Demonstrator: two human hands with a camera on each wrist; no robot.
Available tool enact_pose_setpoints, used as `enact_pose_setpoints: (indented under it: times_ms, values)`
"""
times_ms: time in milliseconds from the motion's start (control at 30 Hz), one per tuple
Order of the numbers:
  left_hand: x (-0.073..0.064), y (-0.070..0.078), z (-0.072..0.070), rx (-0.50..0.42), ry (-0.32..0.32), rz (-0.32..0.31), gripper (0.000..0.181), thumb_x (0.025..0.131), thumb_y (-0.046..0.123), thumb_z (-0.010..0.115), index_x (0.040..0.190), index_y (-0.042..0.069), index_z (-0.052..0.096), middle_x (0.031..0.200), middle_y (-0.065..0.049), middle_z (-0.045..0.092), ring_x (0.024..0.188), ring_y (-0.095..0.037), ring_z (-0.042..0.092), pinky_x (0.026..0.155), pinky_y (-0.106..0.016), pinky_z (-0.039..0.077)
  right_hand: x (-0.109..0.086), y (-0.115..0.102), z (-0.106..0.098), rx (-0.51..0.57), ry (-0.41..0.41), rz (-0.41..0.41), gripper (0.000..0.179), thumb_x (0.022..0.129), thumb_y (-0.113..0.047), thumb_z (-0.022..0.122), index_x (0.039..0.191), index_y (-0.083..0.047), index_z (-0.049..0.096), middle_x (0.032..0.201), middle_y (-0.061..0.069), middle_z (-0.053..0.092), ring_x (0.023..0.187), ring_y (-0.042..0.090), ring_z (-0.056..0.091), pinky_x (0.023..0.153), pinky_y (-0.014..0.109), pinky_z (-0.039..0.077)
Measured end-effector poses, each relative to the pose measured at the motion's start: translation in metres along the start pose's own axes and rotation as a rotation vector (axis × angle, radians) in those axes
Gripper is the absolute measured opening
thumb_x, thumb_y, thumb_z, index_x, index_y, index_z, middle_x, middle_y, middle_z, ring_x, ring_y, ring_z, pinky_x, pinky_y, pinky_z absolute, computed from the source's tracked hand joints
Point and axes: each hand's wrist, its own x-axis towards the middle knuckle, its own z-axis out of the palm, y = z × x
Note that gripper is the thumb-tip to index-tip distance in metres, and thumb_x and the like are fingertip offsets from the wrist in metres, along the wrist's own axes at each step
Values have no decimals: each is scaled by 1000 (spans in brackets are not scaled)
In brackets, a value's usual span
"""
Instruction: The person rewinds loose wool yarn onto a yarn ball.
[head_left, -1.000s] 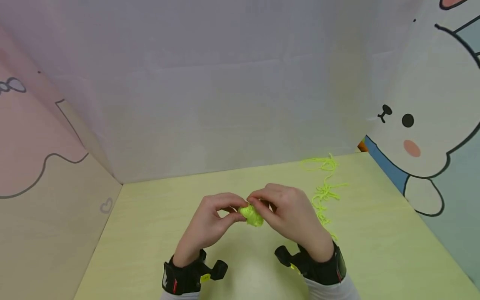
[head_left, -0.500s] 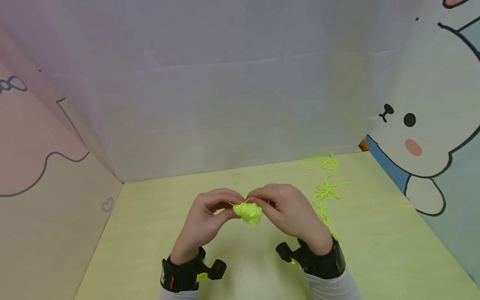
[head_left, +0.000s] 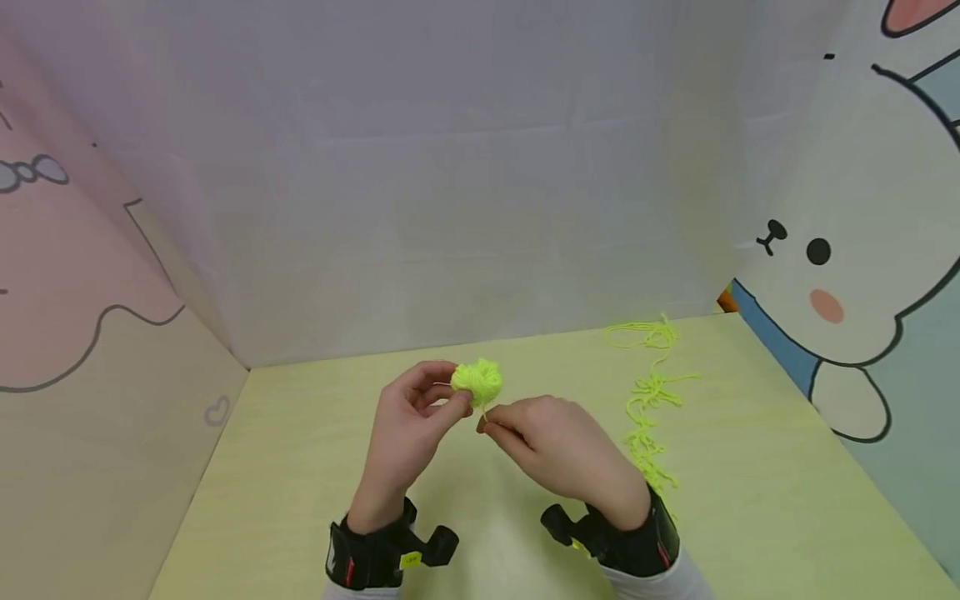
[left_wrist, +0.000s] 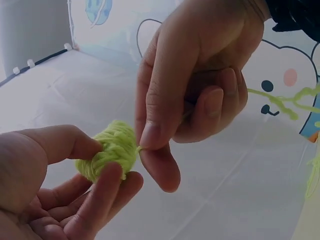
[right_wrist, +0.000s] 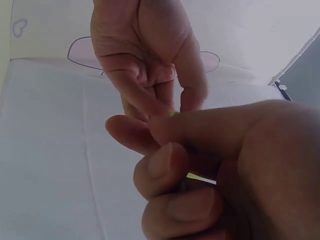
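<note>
A small wound ball of neon yellow-green yarn is held above the table by my left hand, thumb on one side and fingers on the other. Close beside it, my right hand pinches the yarn strand between thumb and forefinger where it leaves the ball. In the left wrist view the strand also trails out behind the right hand's curled fingers. The right wrist view has the ball almost wholly hidden behind the fingers of both hands.
Loose tangled yarn runs down the right part of the pale yellow table, from its back edge toward my right wrist. A white wall sheet stands behind the table, with cartoon-printed panels at the sides.
The ball has risen and shifted left, turned in my left hand. My right hand has dropped from above the ball to just below its right side, drawing the strand with it.
</note>
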Motion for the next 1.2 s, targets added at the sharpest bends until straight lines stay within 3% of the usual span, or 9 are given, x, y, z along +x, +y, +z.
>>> enact_pose_setpoints:
  times_ms: [100, 233, 467, 600, 833, 1200]
  values:
    - [0, -2, 1, 88, 23, 30, 25, 85, 8, 78, 108, 5, 67, 99, -12, 69, 79, -25, 67, 65, -27, 60, -2, -2, -1, -11, 0, -35, 11, 99, -26, 62, 91, -23, 71, 71, -18, 57, 56, 3, 46, 53, 23, 42]
    - [1, 2, 6, 193, 36, 79, 24, 85, 8, 78, 107, 9, 71, 98, -5, 72, 81, -18, 67, 69, -26, 59, -4, -3, -3, -17, 37, -75, 12, 99, -25, 62, 90, -24, 70, 73, -19, 57, 57, 2, 45, 53, 22, 42]
    - [1, 25, 12, 334, 1, 223, 27, 83, -6, 75, 110, -1, 72, 100, -11, 71, 83, -20, 66, 72, -35, 61, -5, -3, -9, -7, 142, -114, 9, 97, -23, 64, 92, -22, 71, 73, -18, 57, 57, 1, 44, 53, 21, 43]
    - [2, 18, 10, 363, -26, 252, 30, 85, -3, 74, 115, 1, 71, 103, -9, 71, 86, -18, 65, 72, -34, 60, -6, -2, -12, 12, 177, -123, 7, 95, -22, 67, 96, -20, 73, 74, -17, 59, 58, -1, 45, 52, 21, 45]
    - [5, -4, 3, 382, -81, 282, 29, 90, 12, 73, 120, 16, 72, 108, 2, 69, 90, -12, 64, 73, -35, 60, -9, 0, -15, 25, 256, -124, 7, 94, -24, 68, 96, -20, 74, 70, -17, 57, 56, -2, 43, 49, 20, 43]
    - [2, 0, 5, 392, -218, 273, 29, 87, 1, 73, 111, 18, 74, 106, 4, 68, 92, -13, 63, 74, -35, 59, -11, 7, -20, 69, 441, -133, 7, 91, -16, 71, 96, -19, 74, 78, -12, 64, 57, 1, 44, 47, 22, 42]
